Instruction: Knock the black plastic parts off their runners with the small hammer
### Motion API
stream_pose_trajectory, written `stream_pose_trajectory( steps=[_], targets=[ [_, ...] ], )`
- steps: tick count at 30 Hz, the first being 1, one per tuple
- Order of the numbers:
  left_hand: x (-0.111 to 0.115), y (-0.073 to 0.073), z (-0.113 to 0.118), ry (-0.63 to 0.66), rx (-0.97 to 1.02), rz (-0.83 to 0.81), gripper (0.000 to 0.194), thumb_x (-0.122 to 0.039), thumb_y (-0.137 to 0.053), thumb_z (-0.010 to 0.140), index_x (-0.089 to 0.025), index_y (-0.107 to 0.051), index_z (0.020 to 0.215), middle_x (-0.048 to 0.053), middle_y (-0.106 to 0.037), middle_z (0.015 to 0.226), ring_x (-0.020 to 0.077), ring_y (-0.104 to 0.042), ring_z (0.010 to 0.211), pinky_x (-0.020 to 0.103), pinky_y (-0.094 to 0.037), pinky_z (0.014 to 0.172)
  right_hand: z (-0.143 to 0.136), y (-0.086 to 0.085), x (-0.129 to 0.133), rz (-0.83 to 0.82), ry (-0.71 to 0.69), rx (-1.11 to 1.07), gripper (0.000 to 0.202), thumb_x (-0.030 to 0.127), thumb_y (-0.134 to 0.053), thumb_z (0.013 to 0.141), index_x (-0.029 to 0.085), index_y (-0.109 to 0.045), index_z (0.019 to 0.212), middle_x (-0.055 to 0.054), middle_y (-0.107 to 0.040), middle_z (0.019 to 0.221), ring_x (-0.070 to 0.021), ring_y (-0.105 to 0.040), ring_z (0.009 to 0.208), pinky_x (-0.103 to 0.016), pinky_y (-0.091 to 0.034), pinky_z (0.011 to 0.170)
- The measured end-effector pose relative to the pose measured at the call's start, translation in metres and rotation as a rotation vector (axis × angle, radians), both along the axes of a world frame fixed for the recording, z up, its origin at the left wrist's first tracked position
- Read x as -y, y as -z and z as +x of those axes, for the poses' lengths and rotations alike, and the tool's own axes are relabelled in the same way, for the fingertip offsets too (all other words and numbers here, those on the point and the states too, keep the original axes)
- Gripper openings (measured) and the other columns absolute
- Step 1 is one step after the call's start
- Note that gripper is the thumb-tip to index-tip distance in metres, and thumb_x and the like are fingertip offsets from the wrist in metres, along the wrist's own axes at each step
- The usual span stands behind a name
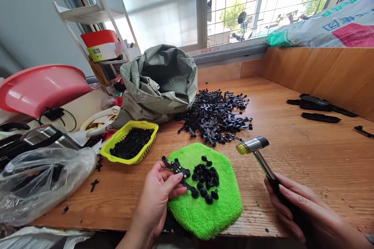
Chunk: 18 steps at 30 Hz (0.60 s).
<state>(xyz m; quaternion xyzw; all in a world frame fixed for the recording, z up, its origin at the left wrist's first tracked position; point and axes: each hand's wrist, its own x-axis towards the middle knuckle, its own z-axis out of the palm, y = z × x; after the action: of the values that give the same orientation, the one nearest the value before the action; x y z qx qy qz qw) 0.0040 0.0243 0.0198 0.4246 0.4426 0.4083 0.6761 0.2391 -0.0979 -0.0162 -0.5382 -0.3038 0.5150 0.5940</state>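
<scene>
My left hand (162,188) pinches a black jointed plastic bracket (177,168) with round ends, held over the left side of a green fluffy cloth pad (216,218). Beside it on the pad lies a cluster of small black suction cups (207,177). My right hand (295,202) is wrapped round the dark handle of a mallet (253,145). The mallet's head has a yellowish face on one end and a black one on the other; it is raised above the table, right of the pad.
A heap of black plastic parts (216,114) lies behind the pad, against an open woven sack (157,103). At left stand a yellow basket (127,161) of small black parts, a clear plastic bag (49,183) and a pink basin (46,85). Dark strips (320,117) lie far right.
</scene>
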Motion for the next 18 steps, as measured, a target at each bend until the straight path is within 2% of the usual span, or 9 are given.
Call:
stream_pose_trajectory(
  steps=[8, 12, 18],
  targets=[
    [0.0024, 0.0004, 0.0014, -0.028, -0.004, -0.003, 0.038, -0.017, -0.071, 0.060, -0.014, -0.048, 0.091, -0.002, -0.057, 0.062, 0.0057, -0.053, 0.051, 0.014, -0.050, 0.048, -0.0042, -0.0051, 0.0006, -0.023, 0.041, -0.025, 0.036, 0.052, -0.066, 0.070, 0.019, -0.056, 0.080, 0.002, -0.044, 0.053, -0.0087, -0.035, 0.040, -0.017, -0.028, 0.038],
    [0.0030, -0.0001, 0.0008, -0.038, 0.020, -0.003, 0.037, -0.017, -0.070, 0.062, -0.014, -0.048, 0.092, 0.001, -0.061, 0.071, 0.0053, -0.054, 0.052, 0.015, -0.051, 0.049, -0.0040, -0.0050, 0.0008, -0.018, 0.058, -0.026, 0.037, 0.052, -0.067, 0.069, 0.020, -0.054, 0.082, 0.002, -0.046, 0.053, -0.0081, -0.035, 0.040, -0.016, -0.029, 0.038],
    [0.0054, 0.0026, 0.0030, -0.034, -0.030, 0.040, 0.040, -0.018, -0.069, 0.063, -0.014, -0.046, 0.095, 0.001, -0.060, 0.071, 0.0067, -0.055, 0.057, 0.015, -0.051, 0.050, -0.0028, -0.0024, 0.0011, -0.023, 0.043, -0.004, 0.037, 0.053, -0.065, 0.071, 0.019, -0.055, 0.083, 0.002, -0.045, 0.053, -0.0083, -0.036, 0.040, -0.015, -0.030, 0.039]
  ],
)
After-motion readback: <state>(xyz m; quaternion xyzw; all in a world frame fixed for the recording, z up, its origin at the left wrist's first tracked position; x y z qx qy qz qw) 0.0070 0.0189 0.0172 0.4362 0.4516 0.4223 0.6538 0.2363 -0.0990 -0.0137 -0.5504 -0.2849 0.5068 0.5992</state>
